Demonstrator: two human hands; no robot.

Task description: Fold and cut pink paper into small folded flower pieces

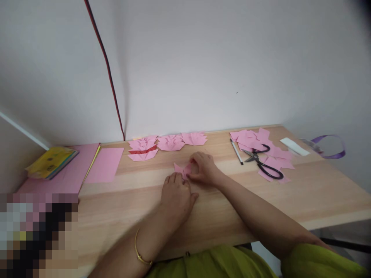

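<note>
A small folded piece of pink paper (180, 169) lies on the wooden table in front of me, partly hidden by both hands. From the near side, my left hand (177, 196) holds it down with closed, bent fingers, the thumb out to the right. My right hand (205, 166) pinches its right part between thumb and fingers. Behind it, along the wall, several folded pink paper shapes with pointed edges (171, 143) sit in overlapping groups. One in the left group shows a red strip (145, 150).
To the right lie black-handled scissors (270, 170), a pen (237, 152), loose pink paper pieces (246, 137), a white strip (294, 146) and a purple ribbon (337, 155). On the left are pink sheets (106, 166), a yellow stick (92, 162) and a yellow book (52, 162). The lower-left corner is pixelated.
</note>
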